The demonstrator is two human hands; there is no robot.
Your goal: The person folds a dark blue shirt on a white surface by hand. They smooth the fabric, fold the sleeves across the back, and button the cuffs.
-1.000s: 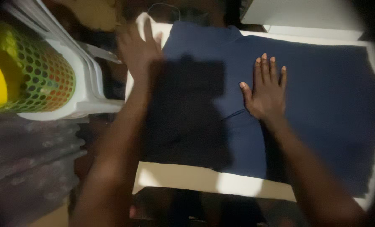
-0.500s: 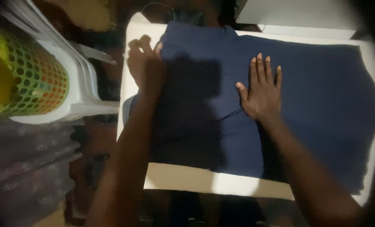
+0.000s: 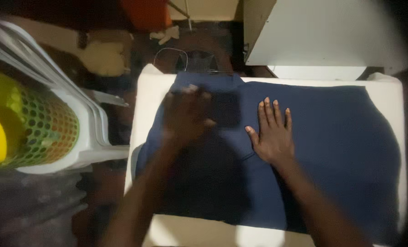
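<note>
A broad cream padded desk (image 3: 142, 98) fills most of what I see below me, and spread flat across nearly all of it is a dark navy blue cloth garment (image 3: 332, 137), its long axis running from my left to my right; a narrower end of it points up toward the far left corner, and one rounded corner hangs off the desk's left edge. Beyond the far edge stands a pale grey boxy cabinet (image 3: 313, 32). To the left of the desk, near but apart from it, sits a white plastic chair (image 3: 92, 137) with a green perforated plastic basket (image 3: 48, 130) on it and something yellow beside the basket. My right hand (image 3: 271, 132) lies flat and open on the middle of the garment, fingers together and pointing away from me, gripping nothing. My left hand (image 3: 185, 116) is blurred over the garment's left part, near its far edge; I cannot tell whether it is pinching the cloth or only resting on it. My two hands are near each other without touching.
</note>
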